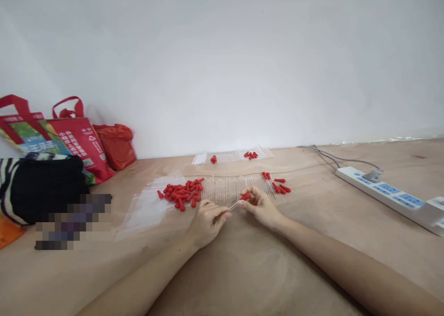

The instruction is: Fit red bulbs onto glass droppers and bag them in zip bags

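Above the wood-grained tabletop [222,279], the left hand [209,220] pinches a slim clear tube [233,206] slanting rightward and away, toward the red bulb [245,197] the right hand [260,208] pinches.

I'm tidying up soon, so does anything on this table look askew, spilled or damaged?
Nothing visible looks spilled or damaged. Only the heap of red bulbs looks untidy, jumbled beside the row of clear tubes. Part of the left side is pixelated; I can't judge it.
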`<state>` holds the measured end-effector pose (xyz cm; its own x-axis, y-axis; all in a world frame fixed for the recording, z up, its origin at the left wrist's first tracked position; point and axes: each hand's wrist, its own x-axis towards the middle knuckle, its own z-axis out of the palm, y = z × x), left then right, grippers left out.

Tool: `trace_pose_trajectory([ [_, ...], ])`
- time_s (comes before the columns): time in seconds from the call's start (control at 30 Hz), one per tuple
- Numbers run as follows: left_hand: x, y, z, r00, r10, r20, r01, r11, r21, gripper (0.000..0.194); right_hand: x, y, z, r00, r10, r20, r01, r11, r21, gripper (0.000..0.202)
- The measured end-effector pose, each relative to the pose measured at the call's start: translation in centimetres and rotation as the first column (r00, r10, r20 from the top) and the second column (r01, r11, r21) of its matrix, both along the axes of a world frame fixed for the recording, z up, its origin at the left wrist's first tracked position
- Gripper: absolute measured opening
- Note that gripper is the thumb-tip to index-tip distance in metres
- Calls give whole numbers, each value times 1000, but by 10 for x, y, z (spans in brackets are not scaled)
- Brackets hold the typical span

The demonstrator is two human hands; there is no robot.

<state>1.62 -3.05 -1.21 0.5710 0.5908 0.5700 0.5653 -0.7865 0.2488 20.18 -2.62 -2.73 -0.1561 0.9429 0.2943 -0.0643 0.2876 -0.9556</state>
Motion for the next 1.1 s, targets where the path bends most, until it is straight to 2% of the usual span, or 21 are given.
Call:
trace_pose_trajectory([
  [0.1, -2, -2, 1, 999, -2, 45, 2, 1000, -2, 26, 9, 12, 10, 995, -45, -87, 39, 997, -63, 31],
  [0.2, -2, -2, 1, 995, 46, 88, -45, 999, -18, 25, 41, 32, 27, 977, -208, 40, 208, 978, -7, 36],
  [0.27, -1, -2, 0, 997, 49, 64, -48, 999, -20, 19, 68, 46, 35, 902, -391, 182, 384, 920, 75, 38],
  [0.33, 0, -1, -1, 999, 35, 8, -35, 999, -11, 14, 91, 57, 37, 793, -480, 377, 475, 873, 112, 41],
  [0.47, 1, -1, -2, 998, 42, -55, -40, 999, 22, 14, 107, 71, 27, 593, -440, 675, 521, 848, 95, 30],
  [0.57, 1, -1, -1, 996, 51, -67, -49, 998, 29, 14, 99, 75, 19, 458, -431, 778, 524, 837, 155, 28],
  [0.67, 1, -1, -1, 996, 51, -69, -49, 998, 31, 13, 93, 76, 15, 367, -425, 827, 522, 830, 195, 32],
  [0.8, 1, -1, -2, 996, 57, -66, -55, 998, 35, 13, 102, 73, 18, 305, -440, 845, 592, 783, 194, 37],
  [0.87, 0, -1, -2, 996, 62, -68, -59, 998, 36, 14, 110, 70, 22, 278, -409, 869, 604, 778, 173, 34],
  [1.0, 0, -1, -1, 995, 78, -70, -75, 997, 35, 15, 121, 64, 28, 311, -217, 925, 536, 844, 17, 23],
  [1.1, 1, -1, 0, 993, 103, -65, -101, 994, 36, 14, 120, 63, 27, 347, -109, 932, 501, 861, -86, 18],
])
